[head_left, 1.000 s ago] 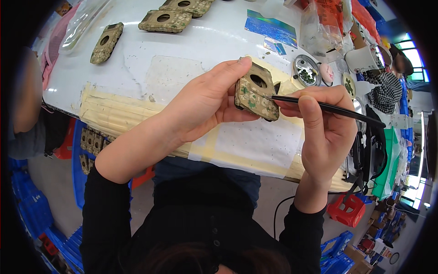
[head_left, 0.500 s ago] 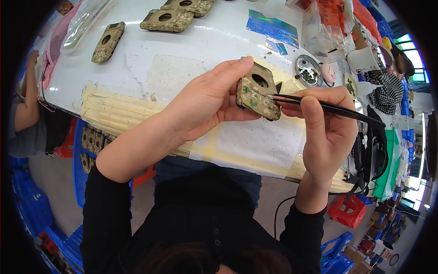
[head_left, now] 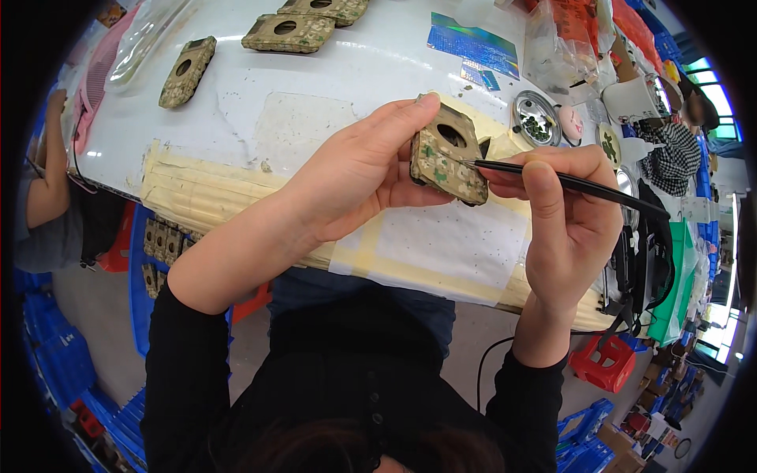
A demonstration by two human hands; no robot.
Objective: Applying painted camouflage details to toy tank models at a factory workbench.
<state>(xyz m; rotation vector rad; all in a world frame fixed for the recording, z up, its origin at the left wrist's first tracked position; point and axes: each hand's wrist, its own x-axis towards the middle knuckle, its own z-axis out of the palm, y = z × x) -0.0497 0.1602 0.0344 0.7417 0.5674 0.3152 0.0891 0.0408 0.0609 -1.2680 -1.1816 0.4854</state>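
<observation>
My left hand (head_left: 371, 162) grips a camouflage-patterned model tank hull (head_left: 445, 167) by its far and near edges, tilted above the table. A round hole shows in the hull's top. In my right hand (head_left: 564, 213) is a pair of black tweezers (head_left: 579, 183), held like a pen. Their tips touch or nearly touch the hull's top beside the hole; whether anything tiny sits between them is too small to tell. Below the hands lies a white sheet (head_left: 441, 248) dotted with small dark specks, taped to the table.
More camouflage hulls (head_left: 288, 33) lie at the far left of the white table (head_left: 315, 83). A round metal dish (head_left: 536, 118) with small dark green pieces stands right of my hands. A blue tray (head_left: 140, 315) of similar parts sits low at left. Another person's arm (head_left: 55, 158) shows at far left.
The tweezers' tips, slightly apart before, now look closed together against the hull. The hull and both hands have hardly moved.
</observation>
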